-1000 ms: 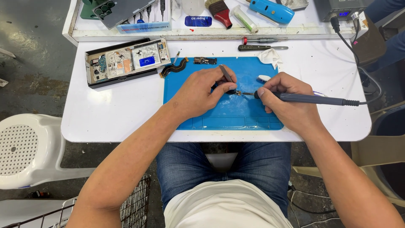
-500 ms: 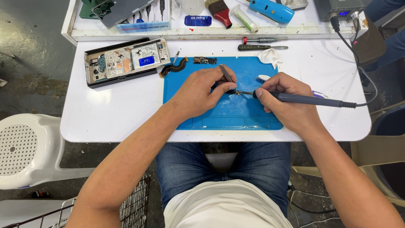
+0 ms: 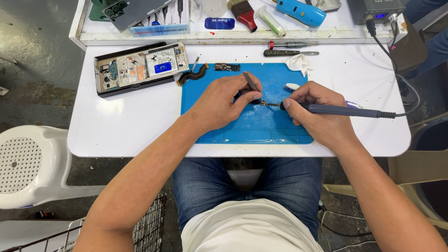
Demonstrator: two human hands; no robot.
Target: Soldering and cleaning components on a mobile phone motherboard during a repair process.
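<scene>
On a blue work mat (image 3: 242,126) my left hand (image 3: 224,100) pinches grey tweezers (image 3: 250,82), whose tips press a tiny part (image 3: 263,102) onto the mat. My right hand (image 3: 317,109) grips a grey soldering iron (image 3: 340,111), its tip touching that same part. The iron's cord (image 3: 401,88) runs off right and up to a dark station (image 3: 375,9). A small flex cable (image 3: 192,75) and a dark connector board (image 3: 227,67) lie at the mat's top edge.
An opened phone (image 3: 137,67) with exposed boards lies left of the mat on the white table (image 3: 116,130). A tray at the back holds a brush (image 3: 242,11), a blue tool (image 3: 301,11) and a tube. A screwdriver (image 3: 289,45), white tissue (image 3: 298,63) and white plastic chair (image 3: 32,163) are nearby.
Both hands hold almost the same pose; the tweezers and iron tip stay on the small part. Only the view shifts slightly.
</scene>
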